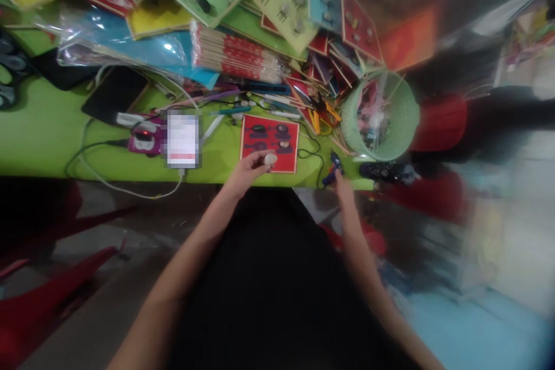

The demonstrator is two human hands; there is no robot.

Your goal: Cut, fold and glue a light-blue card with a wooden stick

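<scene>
My left hand [251, 167] is closed in a pinch on a small pale round piece, which looks like a pebble [271, 159]. It hovers over the lower left part of a red square board [285, 164]. Dark shapes and a few small rounded pieces sit on that board, their details too small to make out. To the right, my right hand [343, 182] is at a blue hot glue gun [333, 165] near the table's front edge. Its fingers are blurred but appear closed around the gun's handle. A black cord trails from near the gun.
A green basket [411, 113] stands at the right, with orange-handled tools [323, 115] beside it. Decorated boards [280, 29] and wrapped stick bundles [236, 52] pile up behind. A lit phone [182, 140], a purple power strip [143, 141] and cables lie left on the green table [39, 144].
</scene>
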